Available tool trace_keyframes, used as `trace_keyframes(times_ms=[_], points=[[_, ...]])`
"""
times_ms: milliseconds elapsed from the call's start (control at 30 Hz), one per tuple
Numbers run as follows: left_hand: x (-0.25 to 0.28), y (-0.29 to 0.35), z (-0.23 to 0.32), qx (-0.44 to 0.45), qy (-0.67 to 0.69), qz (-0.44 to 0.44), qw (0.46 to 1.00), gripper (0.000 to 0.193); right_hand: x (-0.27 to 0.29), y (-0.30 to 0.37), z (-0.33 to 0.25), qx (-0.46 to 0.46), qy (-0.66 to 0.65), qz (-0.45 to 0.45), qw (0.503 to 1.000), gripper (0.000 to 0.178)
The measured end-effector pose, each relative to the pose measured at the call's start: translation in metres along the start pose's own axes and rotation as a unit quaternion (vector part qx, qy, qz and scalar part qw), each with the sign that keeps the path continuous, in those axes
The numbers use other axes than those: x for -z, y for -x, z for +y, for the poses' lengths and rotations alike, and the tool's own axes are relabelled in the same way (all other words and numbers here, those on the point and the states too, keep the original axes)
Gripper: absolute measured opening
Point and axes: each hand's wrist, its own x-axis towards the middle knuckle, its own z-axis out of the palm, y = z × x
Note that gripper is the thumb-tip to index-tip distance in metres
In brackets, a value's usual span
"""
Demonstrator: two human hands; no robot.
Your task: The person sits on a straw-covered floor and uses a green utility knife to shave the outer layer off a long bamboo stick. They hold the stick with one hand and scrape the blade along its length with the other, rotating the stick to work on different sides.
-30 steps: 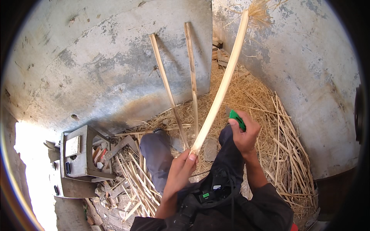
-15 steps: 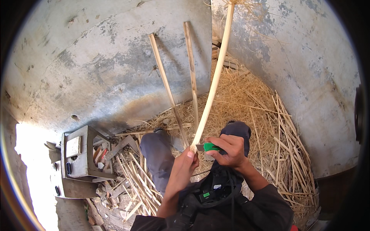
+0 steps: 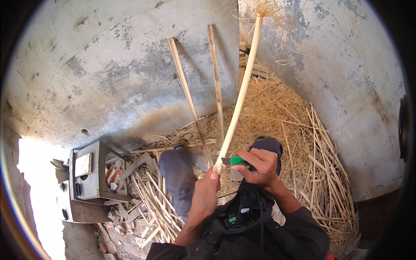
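Note:
A long pale wooden strip [image 3: 245,89] slants up and away from me, with curled shavings [image 3: 267,8] bunched at its far end. Its near end is gripped by my left hand [image 3: 204,193], thumb along the top. My right hand [image 3: 262,167] is closed round a green-handled utility knife [image 3: 239,160]. The knife's blade points left and meets or nearly meets the strip's right edge, just beyond my left thumb.
Two more wooden strips [image 3: 184,82] lean on the grey wall [image 3: 108,65]. Straw-like shavings [image 3: 277,112] cover the floor between my legs and the walls. Cut sticks [image 3: 325,173] lie heaped at right, others [image 3: 154,206] at left beside a wooden stool-like frame [image 3: 97,173].
The strip's far end has come lower in view, and my left hand has shifted slightly down and left. The knife has moved slightly up and right.

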Motion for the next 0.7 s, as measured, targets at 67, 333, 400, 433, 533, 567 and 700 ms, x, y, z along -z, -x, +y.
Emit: trace_keyframes(times_ms=[67,333,400,433,533,567,700], points=[[0.001,0.001,-0.001,0.008,-0.016,0.000,1.000,0.049,-0.004,-0.003,0.006,0.000,-0.006,0.039,0.999,0.037],[0.008,0.001,0.007,0.001,-0.054,-0.001,0.999,0.048,-0.001,-0.010,0.001,-0.001,0.009,0.019,1.000,0.033],[0.009,0.001,0.008,0.008,-0.056,-0.002,0.998,0.048,-0.003,-0.009,0.003,0.002,0.010,0.025,1.000,0.033],[0.009,0.001,0.008,0.012,-0.057,-0.002,0.998,0.048,-0.004,-0.008,0.004,0.003,0.013,0.025,1.000,0.033],[0.010,0.002,0.007,0.009,-0.065,0.002,0.998,0.048,-0.003,-0.010,0.002,-0.002,0.017,0.010,1.000,0.035],[0.010,0.002,0.007,0.007,-0.066,0.003,0.998,0.048,-0.002,-0.010,0.002,-0.004,0.017,0.002,1.000,0.037],[0.012,0.003,0.010,0.008,-0.070,0.003,0.997,0.047,-0.004,-0.012,0.003,-0.006,0.011,0.004,1.000,0.034]])
